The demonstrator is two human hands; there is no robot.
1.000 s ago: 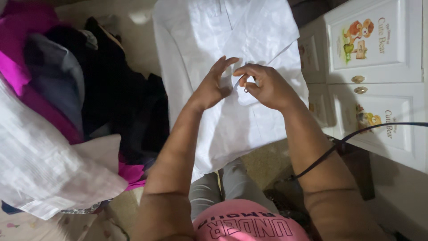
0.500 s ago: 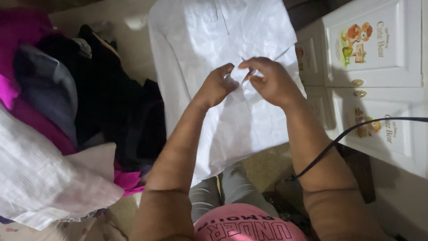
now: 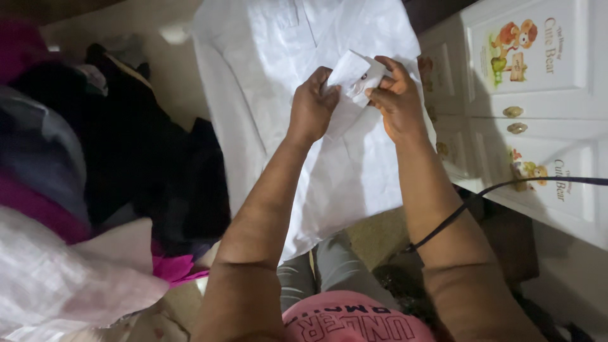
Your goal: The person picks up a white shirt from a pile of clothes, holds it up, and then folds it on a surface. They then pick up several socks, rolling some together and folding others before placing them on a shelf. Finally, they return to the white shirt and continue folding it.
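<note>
A heap of dark and pink clothes [image 3: 95, 171] was piled at left; a white cabinet [image 3: 538, 95] was seen at right, crossed by a dark cable [image 3: 481, 196].

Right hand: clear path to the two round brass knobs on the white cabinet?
Probably yes. The right hand is pinching a fold of the white shirt with the left hand, but nothing lies between it and the round brass knobs; it would need to let go.
</note>
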